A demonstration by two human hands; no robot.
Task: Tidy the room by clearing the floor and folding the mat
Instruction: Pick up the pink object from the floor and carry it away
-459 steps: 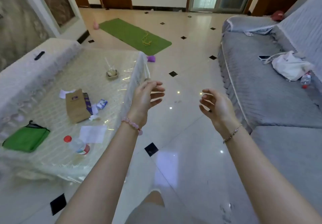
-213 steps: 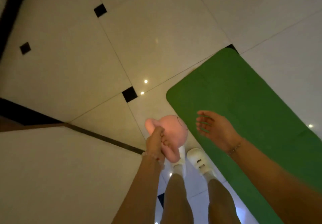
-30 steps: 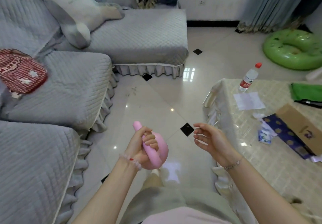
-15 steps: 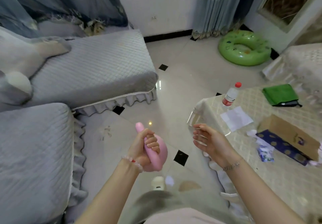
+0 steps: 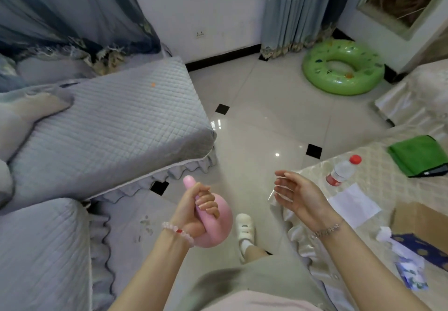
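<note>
- Since half a second ago the view has swung a little to the right: the green swim ring (image 5: 343, 68) now sits fuller in sight by the curtains, and the grey sofa (image 5: 109, 119) has slid leftward.
- The left hand (image 5: 194, 211) is wrapped just as before around the pink toy (image 5: 218, 228), fingers closed on its long ear-like stalk, held above the floor (image 5: 261, 126).
- The right hand (image 5: 298, 194) is loosely open, palm inward, holding nothing, just in front of the counter (image 5: 388, 189) corner.
- On the counter lie a red-capped plastic bottle (image 5: 341, 171) on its side, a white paper, a green cloth (image 5: 418, 155) and a cardboard box.
- The sofa cover is quilted with a ruffled skirt; the tiles are glossy with small black diamonds.
- The mat is out of sight.
</note>
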